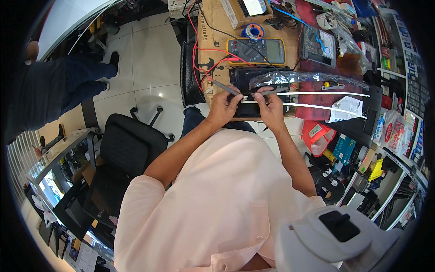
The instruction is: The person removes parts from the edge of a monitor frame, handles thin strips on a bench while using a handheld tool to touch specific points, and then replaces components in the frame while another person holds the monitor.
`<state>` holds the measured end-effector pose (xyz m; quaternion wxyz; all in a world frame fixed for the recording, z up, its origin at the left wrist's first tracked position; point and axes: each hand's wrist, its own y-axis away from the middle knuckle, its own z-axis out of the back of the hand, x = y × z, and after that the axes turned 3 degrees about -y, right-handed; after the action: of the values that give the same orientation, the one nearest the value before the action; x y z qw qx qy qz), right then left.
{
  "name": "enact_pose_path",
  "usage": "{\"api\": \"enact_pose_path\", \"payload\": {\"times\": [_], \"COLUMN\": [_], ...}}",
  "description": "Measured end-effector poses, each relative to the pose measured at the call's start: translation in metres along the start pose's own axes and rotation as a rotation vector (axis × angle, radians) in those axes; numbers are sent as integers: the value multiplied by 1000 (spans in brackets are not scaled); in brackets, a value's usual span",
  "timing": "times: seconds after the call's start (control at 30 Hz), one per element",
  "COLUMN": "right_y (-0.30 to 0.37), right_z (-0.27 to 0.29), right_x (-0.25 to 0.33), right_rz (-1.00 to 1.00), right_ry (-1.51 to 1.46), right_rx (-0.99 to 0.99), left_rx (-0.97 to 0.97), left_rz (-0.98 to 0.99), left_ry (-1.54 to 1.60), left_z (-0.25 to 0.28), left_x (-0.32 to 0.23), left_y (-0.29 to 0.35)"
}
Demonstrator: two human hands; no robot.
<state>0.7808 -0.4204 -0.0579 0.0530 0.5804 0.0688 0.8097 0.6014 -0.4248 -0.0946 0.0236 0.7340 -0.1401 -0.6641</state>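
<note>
My left hand point(222, 108) pinches a grey test probe point(225, 87), whose red lead runs off to the left. Another dark test probe point(275, 91) is between the fingers of my right hand point(271, 109), pointing toward the left one. Both probe tips meet near the left ends of two thin white strips, the upper strip point(326, 94) and the lower strip point(312, 105). My fingers partly cover those ends, so exact contact cannot be made out. Just beyond my hands lies a yellow-framed multimeter point(256, 51) with a grey screen.
A solder spool point(253, 31) and an open cardboard box point(242, 13) stand beyond the multimeter. An analogue meter point(318, 46), clear plastic wrap point(308, 80) and a yellow-handled tool point(333, 85) lie right. A black office chair point(131, 145) and another person point(59, 90) are left.
</note>
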Motion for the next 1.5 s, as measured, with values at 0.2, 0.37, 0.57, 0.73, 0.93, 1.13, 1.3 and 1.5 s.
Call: {"api": "enact_pose_path", "payload": {"times": [0.2,0.37,0.57,0.73,0.93,1.13,1.3,1.5], "right_y": [0,3,9,13,16,12,11,12], "right_z": [2,5,9,5,6,8,9,3], "right_x": [1,6,10,11,13,13,14,23], "right_rz": [-21,-17,16,-26,-48,-67,-73,-98], "right_ry": [-164,-115,11,-19,1,-10,-22,-2], "right_rx": [29,62,102,94,90,75,53,-13], "left_rx": [-21,-5,14,3,8,23,47,49], "left_rz": [53,30,24,-10,10,33,72,77], "left_ry": [47,39,-18,9,-26,47,61,63], "left_z": [2,4,6,5,5,7,10,24], "left_x": [-6,-7,-4,1,2,-3,-6,0], "left_y": [5,14,17,17,16,13,12,11]}}
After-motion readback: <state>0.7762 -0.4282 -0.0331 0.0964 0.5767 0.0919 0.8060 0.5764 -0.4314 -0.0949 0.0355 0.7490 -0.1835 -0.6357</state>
